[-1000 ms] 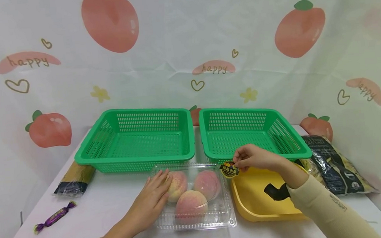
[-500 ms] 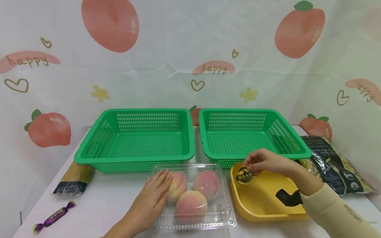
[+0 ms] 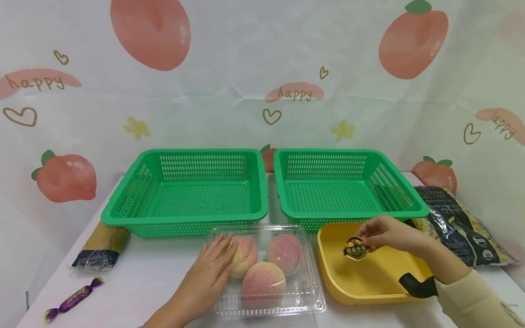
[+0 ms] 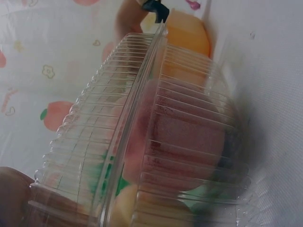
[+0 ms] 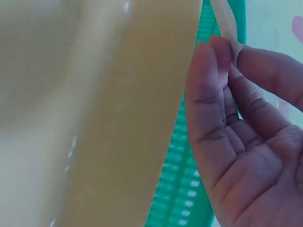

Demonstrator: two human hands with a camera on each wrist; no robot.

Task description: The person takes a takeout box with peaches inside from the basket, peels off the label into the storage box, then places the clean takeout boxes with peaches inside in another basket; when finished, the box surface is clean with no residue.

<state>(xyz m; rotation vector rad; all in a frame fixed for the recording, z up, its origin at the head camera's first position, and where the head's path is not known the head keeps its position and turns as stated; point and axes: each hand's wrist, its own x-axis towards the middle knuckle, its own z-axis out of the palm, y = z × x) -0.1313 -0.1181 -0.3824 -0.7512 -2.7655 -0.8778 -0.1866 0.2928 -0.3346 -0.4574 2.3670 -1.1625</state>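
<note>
Soft light, left wrist view dim, glints on clear container (image 3: 308, 287)

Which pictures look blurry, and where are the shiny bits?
Head view: mostly sharp, glints on the clear ridged plastic box; left wrist view: dim and hazy, shine along the box's ridges; right wrist view: rounded yellow plastic tub blurry with white glints, right hand clearer.

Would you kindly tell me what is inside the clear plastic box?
Three peaches sit in the clear plastic box. Whatever lies directly beneath them is covered and cannot be seen; the left peach is also partly covered.
</note>
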